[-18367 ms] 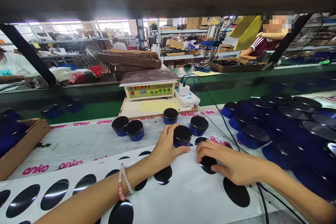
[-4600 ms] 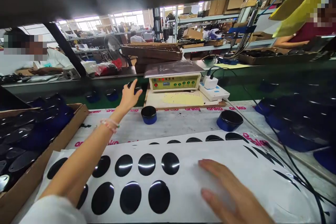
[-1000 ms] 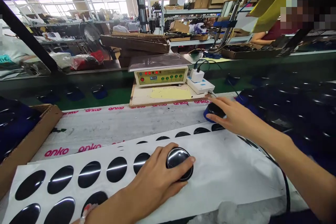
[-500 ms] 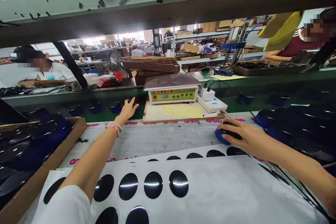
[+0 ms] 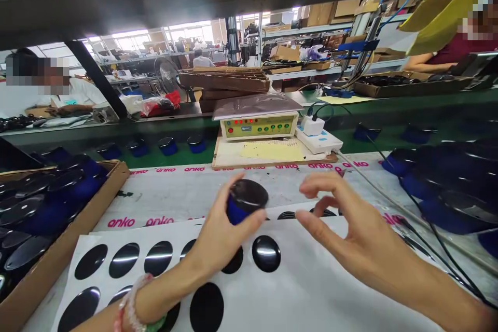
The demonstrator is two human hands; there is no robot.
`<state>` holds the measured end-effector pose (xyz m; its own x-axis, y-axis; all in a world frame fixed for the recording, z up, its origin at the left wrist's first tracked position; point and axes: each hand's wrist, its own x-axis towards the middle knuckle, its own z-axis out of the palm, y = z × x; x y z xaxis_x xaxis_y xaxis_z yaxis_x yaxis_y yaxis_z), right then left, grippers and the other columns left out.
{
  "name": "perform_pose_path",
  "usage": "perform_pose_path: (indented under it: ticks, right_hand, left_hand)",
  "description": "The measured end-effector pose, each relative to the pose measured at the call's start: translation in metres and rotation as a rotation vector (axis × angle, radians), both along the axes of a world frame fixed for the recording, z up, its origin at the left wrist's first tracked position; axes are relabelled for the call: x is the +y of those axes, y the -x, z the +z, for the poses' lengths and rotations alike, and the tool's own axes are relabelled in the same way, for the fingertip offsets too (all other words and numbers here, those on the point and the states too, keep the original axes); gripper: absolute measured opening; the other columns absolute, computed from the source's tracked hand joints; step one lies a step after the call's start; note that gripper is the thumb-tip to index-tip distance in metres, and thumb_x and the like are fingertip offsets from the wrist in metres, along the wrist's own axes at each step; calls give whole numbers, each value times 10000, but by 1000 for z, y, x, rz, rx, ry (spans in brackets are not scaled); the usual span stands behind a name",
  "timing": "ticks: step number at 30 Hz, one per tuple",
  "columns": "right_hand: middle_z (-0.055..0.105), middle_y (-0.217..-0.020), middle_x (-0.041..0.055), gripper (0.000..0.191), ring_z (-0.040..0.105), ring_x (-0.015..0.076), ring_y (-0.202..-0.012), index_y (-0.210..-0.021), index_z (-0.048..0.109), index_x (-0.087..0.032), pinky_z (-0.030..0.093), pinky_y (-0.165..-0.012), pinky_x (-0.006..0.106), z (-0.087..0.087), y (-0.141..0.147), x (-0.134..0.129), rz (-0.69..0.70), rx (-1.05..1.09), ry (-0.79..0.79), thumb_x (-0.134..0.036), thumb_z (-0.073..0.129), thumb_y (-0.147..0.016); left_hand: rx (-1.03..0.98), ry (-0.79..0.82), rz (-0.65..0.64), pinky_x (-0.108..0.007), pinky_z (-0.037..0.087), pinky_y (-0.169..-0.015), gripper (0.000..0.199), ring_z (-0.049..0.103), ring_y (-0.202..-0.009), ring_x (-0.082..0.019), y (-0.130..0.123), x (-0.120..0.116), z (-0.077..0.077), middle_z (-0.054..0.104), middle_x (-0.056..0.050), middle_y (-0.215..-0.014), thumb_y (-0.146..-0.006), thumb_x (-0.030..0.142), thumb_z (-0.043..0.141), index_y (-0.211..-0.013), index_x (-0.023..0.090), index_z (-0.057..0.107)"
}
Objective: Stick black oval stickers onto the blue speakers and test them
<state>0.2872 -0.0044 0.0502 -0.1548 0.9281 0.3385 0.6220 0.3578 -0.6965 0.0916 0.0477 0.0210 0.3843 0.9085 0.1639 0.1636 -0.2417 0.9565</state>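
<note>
My left hand [image 5: 218, 241] holds a round blue piece with a dark, flat top [image 5: 249, 194] between thumb and fingers, over the middle of the bench. Just to its right, my right hand [image 5: 354, 228] is held with curved fingers apart and nothing between them; it does not touch the piece. Beneath both hands lies a white sheet [image 5: 311, 275] bearing rows of glossy black discs, such as the single black disc [image 5: 266, 253] in front of my left hand. My left forearm hides part of the rows.
A cardboard box [image 5: 112, 181] of blue pieces stands at left; a pile of blue pieces [image 5: 447, 187] is at right with cables across. A control box [image 5: 259, 127] and power strip [image 5: 321, 140] sit ahead, before a green belt [image 5: 151, 161] carrying more pieces. People sit beyond.
My left hand has come back from the belt, where another blue piece now stands. The piece my right hand held is now in my left, and the right has opened.
</note>
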Motion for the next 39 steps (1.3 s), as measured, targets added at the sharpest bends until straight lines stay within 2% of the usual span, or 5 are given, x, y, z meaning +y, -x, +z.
perform_pose_path:
  ticks: [6,16,22,29,39]
  right_hand:
    - [641,-1060,52,234,547,245,-1075,-1006,602,-227,487,-885,398,-18,20,24,600,-374,239,-111,617,-803]
    - [608,-896,31,205,541,183,-841,-878,579,-189,478,-721,290,-13,28,28,701,-699,-137,-15,609,-775]
    - [574,-808,27,255,512,169,-675,-874,545,-199,444,-586,288,-25,-2,-12,465,-661,-145,-9,375,-879]
    - [562,-666,-24,248,515,128,-521,-703,551,-250,436,-459,222,-27,-14,-65,-396,303,259,-461,644,-795]
    - [503,-878,21,321,516,185,-835,-648,529,-211,459,-693,271,-67,24,-49,-342,817,478,-476,632,-798]
  left_hand:
    - [-243,259,120,-283,456,-895,608,587,-998,-164,3,17,-35,614,-29,-1098,-739,353,746,-1235,229,417]
    - [-243,305,122,-280,419,-949,586,562,-1027,-149,0,17,-36,609,-9,-1109,-770,370,721,-1248,263,399]
    - [-141,208,85,-339,432,-959,628,570,-1057,-196,5,9,-34,590,-32,-1153,-728,348,755,-1245,278,405]
    - [222,13,-418,-405,351,-1080,736,456,-1267,-278,10,-9,-20,525,-48,-1339,-590,396,847,-1246,308,526]
    - [318,7,-542,-448,403,-1041,933,506,-1242,-289,12,-11,-32,536,-41,-1367,-633,463,803,-1424,356,321]
